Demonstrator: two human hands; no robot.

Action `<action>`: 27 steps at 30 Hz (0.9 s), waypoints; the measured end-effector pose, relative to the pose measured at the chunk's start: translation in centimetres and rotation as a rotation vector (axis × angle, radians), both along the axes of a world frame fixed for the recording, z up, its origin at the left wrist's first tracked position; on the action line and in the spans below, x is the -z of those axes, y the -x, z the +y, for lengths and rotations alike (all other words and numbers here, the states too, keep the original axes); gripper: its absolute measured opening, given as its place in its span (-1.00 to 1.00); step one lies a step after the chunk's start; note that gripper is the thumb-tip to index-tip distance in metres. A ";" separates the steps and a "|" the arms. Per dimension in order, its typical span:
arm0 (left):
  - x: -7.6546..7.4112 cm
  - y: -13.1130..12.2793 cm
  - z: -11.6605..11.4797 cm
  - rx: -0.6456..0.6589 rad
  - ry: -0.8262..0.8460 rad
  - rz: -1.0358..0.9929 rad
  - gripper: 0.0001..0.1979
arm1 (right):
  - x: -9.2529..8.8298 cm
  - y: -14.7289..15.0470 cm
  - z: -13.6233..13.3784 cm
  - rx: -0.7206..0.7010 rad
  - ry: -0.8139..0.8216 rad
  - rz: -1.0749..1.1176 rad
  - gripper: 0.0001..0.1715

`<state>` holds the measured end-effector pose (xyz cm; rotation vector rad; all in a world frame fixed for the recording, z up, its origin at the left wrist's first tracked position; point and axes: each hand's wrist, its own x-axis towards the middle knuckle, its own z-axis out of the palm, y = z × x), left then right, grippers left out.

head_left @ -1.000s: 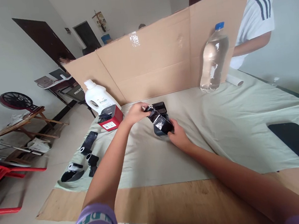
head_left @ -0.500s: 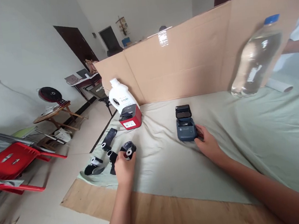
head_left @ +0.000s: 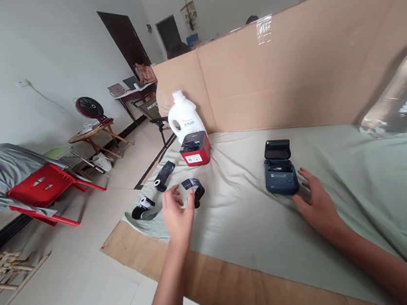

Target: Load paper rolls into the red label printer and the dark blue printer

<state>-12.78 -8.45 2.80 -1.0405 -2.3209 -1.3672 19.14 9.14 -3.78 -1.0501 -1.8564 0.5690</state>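
A small dark blue label printer [head_left: 281, 182] stands on the cloth with its lid [head_left: 277, 150] raised. Close to the printer's right side is my right hand [head_left: 318, 208], fingers spread and holding nothing; whether the thumb touches the casing I cannot tell. Over on the left, my left hand [head_left: 178, 219] is open, with thumb and fingers apart beside a curled black strip roll [head_left: 195, 188]. Part of that roll is hidden behind the thumb. Two more black rolls with white cores, one partly unrolled [head_left: 164, 175] and one nearer the edge [head_left: 143, 208], lie further left.
A red and black box-shaped device [head_left: 195, 149] stands before a white jug [head_left: 185, 118]. Behind them rises a cardboard panel [head_left: 272, 81]. A large clear bottle [head_left: 403, 95] leans at the right. The wooden table edge [head_left: 232, 276] runs along the front.
My left hand has loosened from the black roll, its fingers now apart. My right hand has come slightly away from the printer's side. The view has swung left.
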 end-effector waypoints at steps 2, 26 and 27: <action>-1.1 2.1 1.1 0.091 -0.113 -0.100 -0.61 | -1.3 0.6 -1.0 -0.048 -0.230 -0.068 -0.29; -2.8 25.6 5.8 0.105 0.672 -0.301 -0.56 | 0.2 33.5 2.0 -0.195 0.248 0.405 -0.83; -2.7 25.4 5.2 0.106 0.715 -0.296 -0.53 | 0.2 33.2 1.9 -0.202 0.262 0.415 -0.84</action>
